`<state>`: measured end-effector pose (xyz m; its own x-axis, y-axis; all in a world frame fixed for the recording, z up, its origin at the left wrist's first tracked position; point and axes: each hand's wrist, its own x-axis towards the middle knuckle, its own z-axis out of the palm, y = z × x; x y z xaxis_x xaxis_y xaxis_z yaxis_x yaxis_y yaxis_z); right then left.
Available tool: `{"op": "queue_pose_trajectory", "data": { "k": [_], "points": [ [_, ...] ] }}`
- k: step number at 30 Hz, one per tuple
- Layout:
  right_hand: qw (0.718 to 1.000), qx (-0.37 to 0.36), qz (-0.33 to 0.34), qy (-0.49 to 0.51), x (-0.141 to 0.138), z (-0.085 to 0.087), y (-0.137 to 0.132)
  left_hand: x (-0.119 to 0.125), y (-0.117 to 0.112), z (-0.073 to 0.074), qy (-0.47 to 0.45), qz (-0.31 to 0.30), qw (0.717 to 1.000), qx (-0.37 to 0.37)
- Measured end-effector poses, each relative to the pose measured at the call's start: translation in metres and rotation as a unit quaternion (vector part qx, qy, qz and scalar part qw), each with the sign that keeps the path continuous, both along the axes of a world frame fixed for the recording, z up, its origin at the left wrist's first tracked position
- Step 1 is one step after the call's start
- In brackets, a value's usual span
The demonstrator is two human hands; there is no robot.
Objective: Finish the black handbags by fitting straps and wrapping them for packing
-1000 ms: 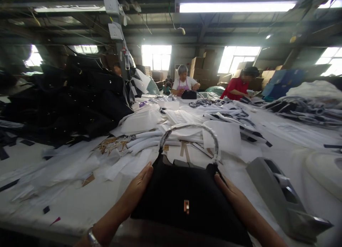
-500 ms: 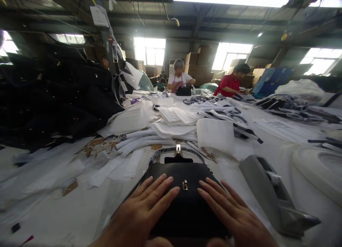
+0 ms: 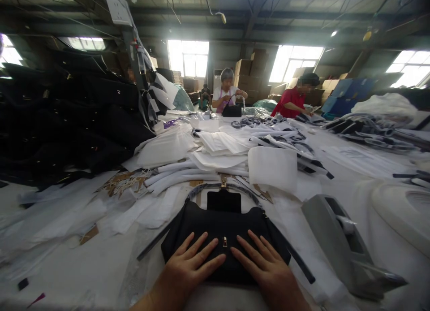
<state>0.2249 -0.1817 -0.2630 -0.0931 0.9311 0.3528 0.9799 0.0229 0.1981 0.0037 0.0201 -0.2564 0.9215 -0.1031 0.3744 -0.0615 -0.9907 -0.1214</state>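
A black handbag (image 3: 201,219) lies on the white table in front of me, its wrapped handle (image 3: 198,191) arching away at the far side. The bag's black flap tab (image 3: 224,202) is folded back, with a gold clasp plate (image 3: 223,183) at its end. A gold turn lock (image 3: 225,242) sits on the bag's front between my hands. My left hand (image 3: 191,261) rests flat on the bag's left half, fingers spread. On the right half lies my right hand (image 3: 260,261), also flat with fingers apart. Dark straps stick out at both sides of the bag.
A grey tape dispenser (image 3: 346,244) stands to the right, beside a white foam roll (image 3: 403,212). White foam sheets (image 3: 218,143) are heaped beyond the bag. Many black bags (image 3: 67,118) are piled at left. Two people work across the table, one holding a black bag (image 3: 231,110).
My hands have drawn together on the bag and its sides now show. The bag looks flatter and the flap tab shows more fully. The person across has raised their bag's handle.
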Motion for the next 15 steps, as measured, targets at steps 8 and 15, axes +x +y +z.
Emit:
{"op": "queue_pose_trajectory", "data": {
  "k": [8, 15],
  "points": [
    [0.998, 0.053, 0.043, -0.018, 0.002, -0.009, -0.001, 0.0, -0.004, -0.021, -0.062, -0.008, 0.997, 0.038],
    [0.986, 0.107, 0.08, -0.098, 0.015, -0.013, 0.009, 0.015, -0.011, -0.032, -0.15, 0.035, 0.982, 0.111]
  ]
}}
